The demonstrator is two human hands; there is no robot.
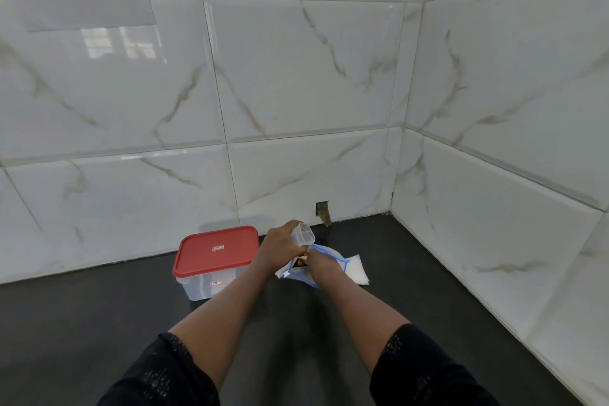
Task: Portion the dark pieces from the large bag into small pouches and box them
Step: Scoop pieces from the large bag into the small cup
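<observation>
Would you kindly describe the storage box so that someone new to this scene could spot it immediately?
On the dark counter, near the foot of the marble-tiled back wall, the box stands just left of the left hand. Its red lid and clear rigid sides set it apart from the soft blue-edged bag beside it.

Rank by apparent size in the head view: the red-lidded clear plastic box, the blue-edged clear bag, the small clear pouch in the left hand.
Red-lidded clear plastic box, largest.
Blue-edged clear bag, partly hidden by the right hand.
Small clear pouch, held by the left hand, smallest.
</observation>
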